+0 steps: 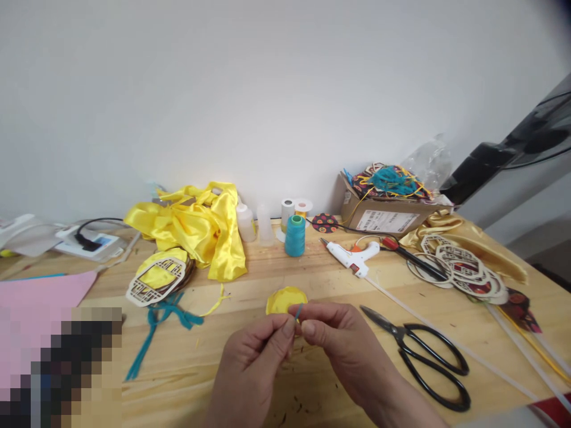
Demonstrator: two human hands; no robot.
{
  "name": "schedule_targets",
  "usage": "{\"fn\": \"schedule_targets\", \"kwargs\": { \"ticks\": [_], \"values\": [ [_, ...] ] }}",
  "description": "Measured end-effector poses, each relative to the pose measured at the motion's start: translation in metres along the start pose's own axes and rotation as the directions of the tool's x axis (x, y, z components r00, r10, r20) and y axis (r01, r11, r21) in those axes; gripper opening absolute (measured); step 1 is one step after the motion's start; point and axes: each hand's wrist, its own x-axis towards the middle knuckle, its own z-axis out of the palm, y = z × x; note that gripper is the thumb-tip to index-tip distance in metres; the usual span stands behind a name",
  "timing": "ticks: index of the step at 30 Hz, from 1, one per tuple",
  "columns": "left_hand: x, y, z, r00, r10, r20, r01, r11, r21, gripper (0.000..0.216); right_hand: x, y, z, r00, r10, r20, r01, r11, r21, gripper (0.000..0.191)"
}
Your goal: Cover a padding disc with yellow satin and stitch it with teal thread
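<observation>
My left hand (pixel 263 351) and my right hand (pixel 339 333) meet fingertip to fingertip above the table, both closed in a pinch. A short end of teal thread (pixel 299 309) pokes up between the fingertips; the rest of it is hidden by them. Just behind the hands, a round piece of yellow fabric (pixel 285 297) shows, partly covered by my fingers. Further back stands a cone of teal thread (pixel 295 236). Beside my right hand lie black-handled scissors (pixel 399 333), blades pointing away to the left.
A white glue gun (pixel 354 255) lies at the back right, before a cardboard box (pixel 388 217) of cords. Wooden cutout frames (pixel 464 267) and gold cloth lie at right. Yellow satin (pixel 191 223), a wooden frame stack (pixel 158 276) and teal strands (pixel 156 321) sit left.
</observation>
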Motion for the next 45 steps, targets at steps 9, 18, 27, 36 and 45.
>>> {"fn": "schedule_targets", "kwargs": {
  "ticks": [9,18,27,36,45],
  "values": [
    [-0.001,0.000,-0.001,0.992,0.099,0.074,-0.110,0.980,0.168,0.019,0.002,-0.004,0.001,0.999,-0.042,-0.004,0.042,0.999,0.013,0.008],
    [0.012,-0.001,-0.018,0.880,0.415,0.232,-0.475,0.734,0.485,0.021,-0.011,-0.032,-0.006,0.983,-0.175,-0.052,0.176,0.984,0.020,0.013],
    [0.008,0.014,-0.045,0.596,0.795,-0.112,-0.349,0.382,0.856,0.038,-0.008,-0.046,-0.006,0.951,-0.298,-0.086,0.290,0.953,-0.094,0.013],
    [-0.016,0.014,-0.004,0.851,-0.377,0.366,0.501,0.794,-0.344,0.032,-0.024,-0.043,0.009,0.940,-0.329,0.088,0.337,0.864,-0.375,0.013],
    [-0.003,0.001,-0.009,0.855,-0.398,0.332,0.509,0.766,-0.394,0.016,-0.038,-0.005,-0.006,0.863,0.043,0.503,0.363,0.640,-0.677,0.020]
  ]
}}
